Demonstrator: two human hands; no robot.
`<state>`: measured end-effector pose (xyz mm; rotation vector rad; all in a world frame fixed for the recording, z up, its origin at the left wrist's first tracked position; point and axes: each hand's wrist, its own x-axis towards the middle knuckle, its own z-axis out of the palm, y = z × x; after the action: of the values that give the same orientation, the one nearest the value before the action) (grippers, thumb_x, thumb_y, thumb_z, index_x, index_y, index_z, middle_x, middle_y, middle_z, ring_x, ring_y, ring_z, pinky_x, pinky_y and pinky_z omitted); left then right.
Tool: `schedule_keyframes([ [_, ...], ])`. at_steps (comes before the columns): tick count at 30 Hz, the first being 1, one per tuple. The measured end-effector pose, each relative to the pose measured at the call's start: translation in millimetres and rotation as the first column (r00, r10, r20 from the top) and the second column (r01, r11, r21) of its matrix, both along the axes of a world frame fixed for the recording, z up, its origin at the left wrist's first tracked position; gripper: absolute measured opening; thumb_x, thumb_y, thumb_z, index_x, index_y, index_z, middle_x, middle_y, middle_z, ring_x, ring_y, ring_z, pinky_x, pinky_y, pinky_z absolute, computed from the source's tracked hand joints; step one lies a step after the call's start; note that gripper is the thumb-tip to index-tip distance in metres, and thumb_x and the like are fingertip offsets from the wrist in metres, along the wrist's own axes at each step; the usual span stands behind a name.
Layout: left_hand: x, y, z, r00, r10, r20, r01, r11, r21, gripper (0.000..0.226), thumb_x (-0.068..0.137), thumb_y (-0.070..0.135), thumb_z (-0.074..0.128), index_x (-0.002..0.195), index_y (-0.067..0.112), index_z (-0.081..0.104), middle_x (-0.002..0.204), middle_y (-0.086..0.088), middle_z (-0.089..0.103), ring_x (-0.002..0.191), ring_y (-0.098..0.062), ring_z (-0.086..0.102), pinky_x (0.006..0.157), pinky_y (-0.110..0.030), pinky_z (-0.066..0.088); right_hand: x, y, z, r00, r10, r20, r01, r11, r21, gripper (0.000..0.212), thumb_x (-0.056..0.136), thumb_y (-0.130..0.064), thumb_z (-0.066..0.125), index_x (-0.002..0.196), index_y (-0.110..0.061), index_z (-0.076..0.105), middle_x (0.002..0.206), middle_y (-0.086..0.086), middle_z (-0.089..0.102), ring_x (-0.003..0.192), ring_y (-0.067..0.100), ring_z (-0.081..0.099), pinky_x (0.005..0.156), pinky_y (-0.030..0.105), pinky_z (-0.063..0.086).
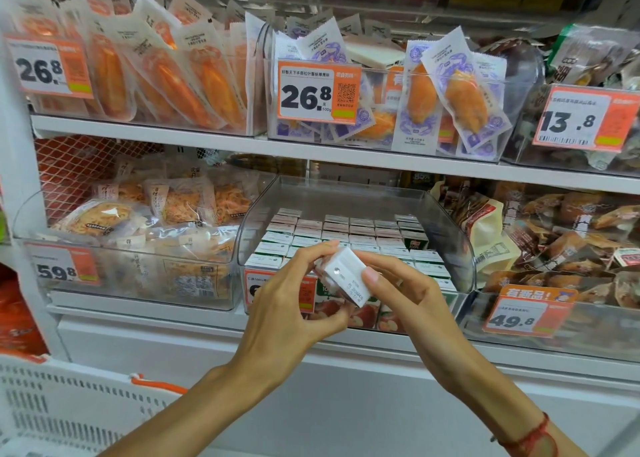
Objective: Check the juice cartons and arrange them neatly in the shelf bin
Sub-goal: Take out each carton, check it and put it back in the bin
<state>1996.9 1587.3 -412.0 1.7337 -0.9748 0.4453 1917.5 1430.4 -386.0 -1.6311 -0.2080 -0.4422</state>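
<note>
A: Where is the juice carton [343,276] at this moment?

B: Out of the bin, held in front of it. The left hand [287,314] grips it from the left and below with curled fingers, and the right hand [398,290] pinches its right end, thumb on top. Its white top faces up, tilted, with printed digits along 1 edge.

A: And the shelf bin [460,248]?

B: Clear, glossy plastic with rounded corners and a low scooped front. It sits on the lower white shelf [207,318]. Packed cartons [346,234] fill it in tidy rows, flat white tops level, green sides showing on the front row. The upper half of the bin, above the rows, is open air up to the shelf above [207,141].

A: What hems it in?

B: On the left, touching or just beside it, a clear bin of crinkly snack bags [145,221] with a 59.8 price tag [62,266]. On the right, a bin of brown wrapped snacks [571,238] tagged 49.8 [526,314]. A price tag [280,290] on the juice bin's front is partly hidden by the left hand.

A: Anything lower down?

B: A white slotted plastic basket [52,408] at the lower left, well apart from the hands. A red cord bracelet [533,436] circles the right wrist.
</note>
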Motion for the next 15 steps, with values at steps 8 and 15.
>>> schedule_keyframes([
  [8,5,-5,1,0.878,-0.173,-0.446,0.060,0.965,-0.256,0.060,0.070,0.029,0.080,0.122,0.026,0.051,0.113,0.015,0.067,0.103,0.004,0.063,0.074,-0.008,0.050,0,-2,-9,0.993,-0.104,0.054,0.117,0.879,-0.463,0.063,0.089,-0.027,0.070,0.137,-0.055,0.040,0.131,-0.031,0.052,0.118,-0.007,0.052,0.086,0.008,0.046],
  [15,6,1,0,0.765,-0.262,-0.588,0.194,0.965,-0.178,0.064,0.069,0.055,0.070,0.128,0.044,0.049,0.119,0.023,0.065,0.112,0.006,0.059,0.084,-0.012,0.051,5,-1,-11,0.968,-0.187,0.169,0.248,0.830,-0.499,0.079,0.084,-0.006,0.074,0.143,-0.044,0.037,0.127,-0.023,0.056,0.112,-0.004,0.058,0.081,0.009,0.050],
])
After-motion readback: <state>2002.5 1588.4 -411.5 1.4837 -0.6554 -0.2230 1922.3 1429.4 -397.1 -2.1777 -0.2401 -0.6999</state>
